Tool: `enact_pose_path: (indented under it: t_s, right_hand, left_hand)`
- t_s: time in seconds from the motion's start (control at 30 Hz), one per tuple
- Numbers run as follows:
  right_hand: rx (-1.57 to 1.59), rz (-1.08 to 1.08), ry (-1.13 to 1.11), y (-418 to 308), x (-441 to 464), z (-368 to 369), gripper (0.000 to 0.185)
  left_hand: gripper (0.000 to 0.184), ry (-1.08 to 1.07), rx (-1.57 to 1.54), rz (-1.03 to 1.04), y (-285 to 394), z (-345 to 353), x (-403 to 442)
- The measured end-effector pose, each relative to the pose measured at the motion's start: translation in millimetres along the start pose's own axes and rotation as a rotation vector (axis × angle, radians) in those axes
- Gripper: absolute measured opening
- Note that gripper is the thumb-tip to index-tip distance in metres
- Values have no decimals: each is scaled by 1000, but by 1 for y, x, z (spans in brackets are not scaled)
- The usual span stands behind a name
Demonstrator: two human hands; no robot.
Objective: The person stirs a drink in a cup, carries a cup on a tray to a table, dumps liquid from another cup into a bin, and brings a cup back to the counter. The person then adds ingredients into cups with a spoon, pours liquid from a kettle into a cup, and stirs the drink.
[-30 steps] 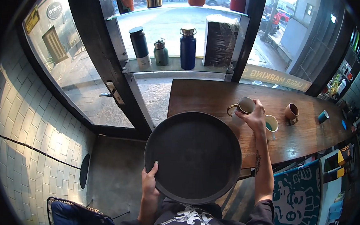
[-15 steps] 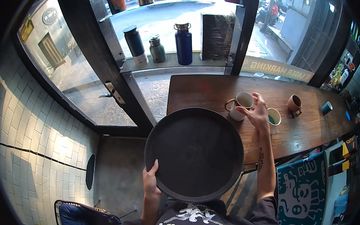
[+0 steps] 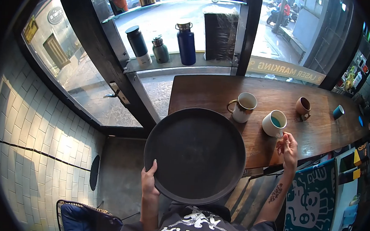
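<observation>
My left hand grips the near-left rim of a round black serving tray, thumb on top and the other fingers hidden beneath. The tray's surface carries nothing. My right hand is closed at the handle of a white mug with a teal inside, which stands upright on the wooden table. Some of the fingers and the grip are partly hidden. Left of it stands a taller white-and-brown mug with a gold handle, between the tray and the teal mug.
Farther right on the wooden table are a pinkish-brown mug and a small blue cup. Behind, a glass shelf holds a blue bottle and other flasks. A chair is at lower left, beside a glass door.
My right hand has left the gold-handled mug and moved right and nearer, closing at the teal-lined mug's handle. That mug has shifted slightly left. My left hand still holds the tray.
</observation>
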State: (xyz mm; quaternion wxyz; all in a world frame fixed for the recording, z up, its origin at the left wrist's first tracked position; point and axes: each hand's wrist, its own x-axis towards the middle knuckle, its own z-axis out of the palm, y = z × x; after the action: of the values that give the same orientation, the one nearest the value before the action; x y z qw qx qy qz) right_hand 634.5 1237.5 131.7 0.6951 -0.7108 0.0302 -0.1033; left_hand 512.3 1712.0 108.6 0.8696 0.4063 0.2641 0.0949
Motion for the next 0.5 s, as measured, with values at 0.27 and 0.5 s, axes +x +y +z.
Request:
enact_pose_path:
  t_s: [0.27,0.5]
  right_hand:
    - [145,170,-174,12,13,14,36]
    - [278,233,-123,24,19,19,37]
  left_hand:
    - [34,32,-23,47,-12,18,-30]
    - [42,226,7,41,-41,30,-74]
